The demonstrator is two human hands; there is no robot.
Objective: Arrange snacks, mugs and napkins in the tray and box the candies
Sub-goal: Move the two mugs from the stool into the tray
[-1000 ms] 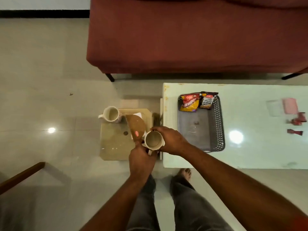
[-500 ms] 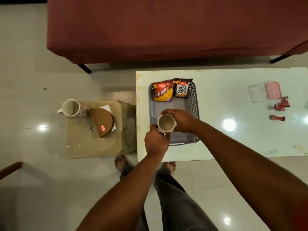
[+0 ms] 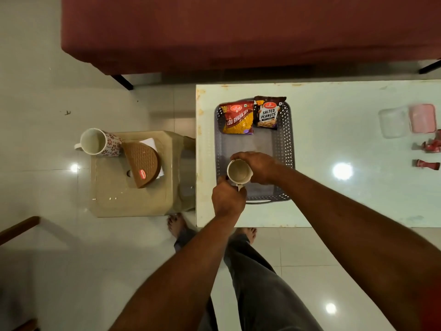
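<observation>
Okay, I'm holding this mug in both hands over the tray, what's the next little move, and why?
Probably lower the mug onto the bare near end of the grey tray and let go. Both the left hand and right hand grip it there, and the snack packets fill only the far end. I cannot tell whether it already rests.

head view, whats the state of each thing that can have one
mug, empty, upright, held over the tray
left hand, grips the mug's handle
right hand, grips the mug's rim
tray, on the table, two packs at its far end
packs, lying flat
second mug, empty, on the stool
box, open, lid beside it
candies, wrapped, loose on the table
</observation>
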